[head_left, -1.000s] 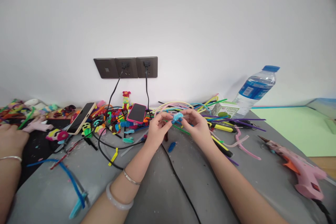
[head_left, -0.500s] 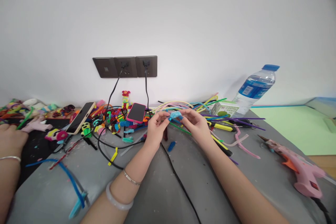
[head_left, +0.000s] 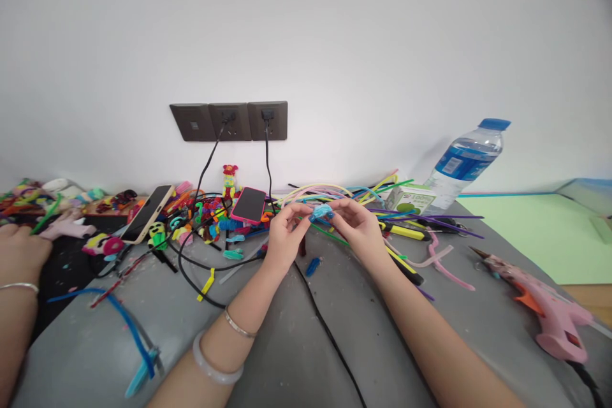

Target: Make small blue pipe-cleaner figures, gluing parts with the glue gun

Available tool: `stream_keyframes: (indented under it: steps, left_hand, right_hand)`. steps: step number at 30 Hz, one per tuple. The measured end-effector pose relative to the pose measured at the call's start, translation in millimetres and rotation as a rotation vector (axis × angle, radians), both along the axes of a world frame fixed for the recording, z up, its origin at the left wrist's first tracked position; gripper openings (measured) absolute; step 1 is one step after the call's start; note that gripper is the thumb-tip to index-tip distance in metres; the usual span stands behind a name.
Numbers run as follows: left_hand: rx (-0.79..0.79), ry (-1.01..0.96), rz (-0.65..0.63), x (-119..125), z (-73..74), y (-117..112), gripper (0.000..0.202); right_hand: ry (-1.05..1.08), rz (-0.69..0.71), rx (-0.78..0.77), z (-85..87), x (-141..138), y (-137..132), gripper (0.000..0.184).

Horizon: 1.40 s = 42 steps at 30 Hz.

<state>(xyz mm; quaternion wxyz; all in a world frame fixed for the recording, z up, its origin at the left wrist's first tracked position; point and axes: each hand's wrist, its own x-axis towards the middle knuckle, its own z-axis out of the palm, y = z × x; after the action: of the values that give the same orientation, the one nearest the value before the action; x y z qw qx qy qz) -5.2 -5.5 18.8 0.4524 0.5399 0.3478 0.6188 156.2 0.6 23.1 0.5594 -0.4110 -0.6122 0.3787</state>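
Between my two hands, above the middle of the grey table, is a small light-blue fuzzy piece (head_left: pixel 322 211) that looks like shaped pipe cleaner. My left hand (head_left: pixel 289 233) pinches its left end with thumb and fingers. On the other side, my right hand (head_left: pixel 354 227) pinches the right end the same way. Both hands have blue nails. A small dark-blue fuzzy piece (head_left: pixel 312 266) lies on the table just below the hands, near a black cable. Behind the hands spreads a bundle of coloured pipe cleaners (head_left: pixel 329 190).
A pink glue gun (head_left: pixel 540 306) lies at right. A tilted water bottle (head_left: pixel 468 162) and a green-white box (head_left: pixel 410 198) stand behind. Phones (head_left: pixel 249 205), coloured fuzzy figures (head_left: pixel 229 180) and cables crowd the left. Another person's hand (head_left: pixel 21 252) rests at far left.
The light-blue piece has turned or shifted very slightly between my fingertips. Both hands keep nearly the same place, and the surroundings look the same.
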Motion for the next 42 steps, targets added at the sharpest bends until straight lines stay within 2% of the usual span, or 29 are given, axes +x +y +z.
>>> stream_keyframes:
  steps: [8,18,25,35,42]
  left_hand:
    - [-0.026,-0.009,0.026,5.0,-7.3,1.5,0.014]
    - [-0.046,0.014,0.037,5.1,-4.3,-0.3,0.025]
    - [-0.059,0.011,0.036,6.3,-7.6,1.4,0.027]
    - [-0.058,0.026,0.102,6.6,-6.2,-0.2,0.025]
    - [-0.040,0.008,0.095,6.7,-6.5,-0.6,0.023]
  right_hand:
    - [-0.033,-0.012,0.011,-3.2,-0.1,1.0,0.032]
    - [0.012,-0.003,-0.003,-4.1,-1.0,2.2,0.033]
    - [0.030,0.004,0.015,-3.9,-2.3,2.1,0.038]
    - [0.004,0.015,0.042,-2.3,-3.4,0.7,0.035]
    - [-0.022,0.009,0.056,-0.2,-3.4,-0.2,0.028]
